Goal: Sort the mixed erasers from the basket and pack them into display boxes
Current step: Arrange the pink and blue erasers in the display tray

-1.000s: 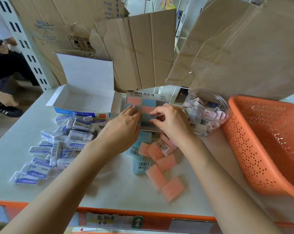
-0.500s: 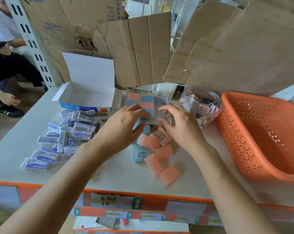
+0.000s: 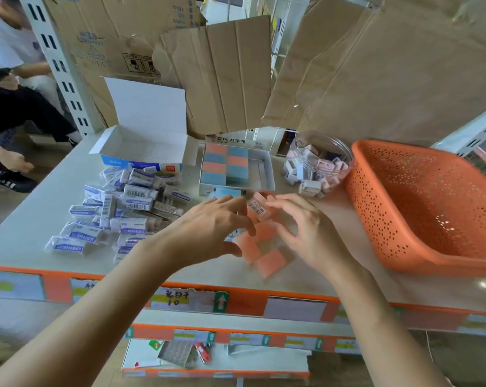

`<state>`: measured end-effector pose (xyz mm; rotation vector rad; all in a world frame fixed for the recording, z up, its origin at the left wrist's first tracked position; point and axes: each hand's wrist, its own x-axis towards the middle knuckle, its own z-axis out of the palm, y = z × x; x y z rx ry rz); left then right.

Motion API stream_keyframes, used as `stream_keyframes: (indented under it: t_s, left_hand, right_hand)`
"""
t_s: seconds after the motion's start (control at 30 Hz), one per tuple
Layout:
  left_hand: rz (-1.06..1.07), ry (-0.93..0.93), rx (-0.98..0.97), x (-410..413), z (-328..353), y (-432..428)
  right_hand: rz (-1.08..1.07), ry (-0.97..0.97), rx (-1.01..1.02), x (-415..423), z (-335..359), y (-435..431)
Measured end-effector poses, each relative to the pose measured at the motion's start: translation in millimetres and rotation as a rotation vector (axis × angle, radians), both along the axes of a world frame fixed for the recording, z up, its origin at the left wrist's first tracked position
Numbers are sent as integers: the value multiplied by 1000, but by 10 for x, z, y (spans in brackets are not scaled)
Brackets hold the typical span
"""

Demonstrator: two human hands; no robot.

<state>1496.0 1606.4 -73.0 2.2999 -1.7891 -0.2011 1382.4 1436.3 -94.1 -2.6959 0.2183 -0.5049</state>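
While both grips hang over the loose pink erasers [image 3: 269,262], neither has closed on anything. The left grip [image 3: 208,227] is released, fingers spread and lightly bent. The right grip [image 3: 306,233] is released too, fingers arched. Its forefinger tip lies right at the edge of a labelled pink eraser [image 3: 260,209], and whether it touches I cannot tell. That eraser sits tilted, barcode up, between the two sets of fingertips. The other pink ones lie under and just nearer than both grips on the tabletop [image 3: 208,270].

A blue eraser [image 3: 227,192] lies just beyond the left fingertips, by the near wall of the display box [image 3: 261,174]. The box stands straight ahead of the grips, packed with pink and blue blocks in a chequer, with a bare strip on the side nearer the right grip. Outward of the left grip sprawls a heap of sleeved white erasers [image 3: 130,205]. Outward of the right grip stands the orange basket [image 3: 403,247], and a clear tub [image 3: 317,163] of small erasers sits beyond that grip.

These blocks look light and firm yet slightly yielding, with rubbery faces that should hold well against skin; the label is probably slicker. The best hold is likely thumb and forefinger across the two long edges. That leaves the flat faces free, so the block can drop square into the bare strip without catching its neighbours.
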Motion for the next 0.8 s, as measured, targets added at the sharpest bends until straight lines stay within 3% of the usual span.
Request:
stream_keyframes:
  t_s: [0.23,0.33,0.43,0.57,0.7,0.8]
  left_hand:
    - [-27,-6,27,4,13,3]
    - [25,49,-34,49,80,63]
    - [119,93,-137,130,170,90]
    - [195,92,-213,221,213,30]
    - [261,104,-319,301,161,-32]
    - [348,67,-304,380,117,-86]
  right_hand:
    - [22,-91,9,-9,59,47]
    - [57,-120,254,-8,143,102]
    - [69,-22,579,55,239,159]
    - [85,50,767,227,318,202]
    - [-18,30,812,429,358,162]
    - [-148,-40,627,658,332,10]
